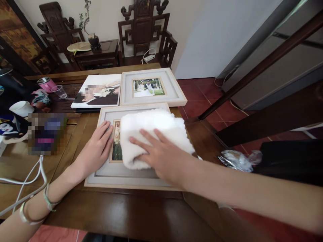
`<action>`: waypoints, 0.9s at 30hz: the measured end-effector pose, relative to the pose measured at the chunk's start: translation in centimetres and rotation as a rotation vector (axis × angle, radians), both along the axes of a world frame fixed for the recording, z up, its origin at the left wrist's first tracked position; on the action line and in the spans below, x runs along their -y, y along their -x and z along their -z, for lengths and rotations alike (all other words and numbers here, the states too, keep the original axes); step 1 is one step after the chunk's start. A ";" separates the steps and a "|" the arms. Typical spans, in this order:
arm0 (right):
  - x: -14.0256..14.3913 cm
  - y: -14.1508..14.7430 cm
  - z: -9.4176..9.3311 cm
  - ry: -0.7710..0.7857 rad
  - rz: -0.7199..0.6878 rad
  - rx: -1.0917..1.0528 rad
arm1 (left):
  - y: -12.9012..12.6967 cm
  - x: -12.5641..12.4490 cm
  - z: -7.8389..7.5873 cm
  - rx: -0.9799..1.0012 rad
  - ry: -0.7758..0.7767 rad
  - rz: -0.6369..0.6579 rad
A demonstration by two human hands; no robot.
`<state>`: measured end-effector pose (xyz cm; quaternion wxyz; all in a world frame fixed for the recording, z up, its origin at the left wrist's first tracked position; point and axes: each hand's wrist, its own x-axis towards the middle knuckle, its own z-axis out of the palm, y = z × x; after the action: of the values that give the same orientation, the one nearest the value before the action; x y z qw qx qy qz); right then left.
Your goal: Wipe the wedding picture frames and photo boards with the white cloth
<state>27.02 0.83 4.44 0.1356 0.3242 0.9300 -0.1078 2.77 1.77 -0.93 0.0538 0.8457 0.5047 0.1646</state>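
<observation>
A pale wooden picture frame (106,174) lies flat on the dark wooden table (121,211) in front of me. A folded white fluffy cloth (151,127) covers most of its glass. My right hand (158,153) presses flat on the cloth, fingers spread. My left hand (97,146) rests flat on the frame's left side, next to the photo, holding nothing. Behind it lie a second pale frame (152,88) with a wedding photo and an unframed photo print (97,90).
A pink tumbler (46,83), a clear plastic cup (60,91), a white cup (21,108) and white cables (30,178) crowd the table's left. Crumpled plastic (238,159) lies right of the table edge. Carved dark chairs (143,32) stand at the wall.
</observation>
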 end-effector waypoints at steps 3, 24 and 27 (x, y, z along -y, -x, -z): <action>-3.0 -0.4 0.9 -0.142 0.080 -0.018 | 0.0 0.0 -0.1 0.000 0.010 0.002; 3.9 1.3 -1.7 0.226 -0.080 -0.057 | -0.1 0.1 -0.4 -0.003 0.034 -0.004; 3.7 1.0 -1.0 0.176 -0.085 -0.121 | 0.0 0.1 -0.4 0.000 0.036 -0.004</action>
<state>26.00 -2.86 5.41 0.1118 0.2644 0.9362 -0.2026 2.82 1.64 -0.51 0.0688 0.8437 0.5092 0.1555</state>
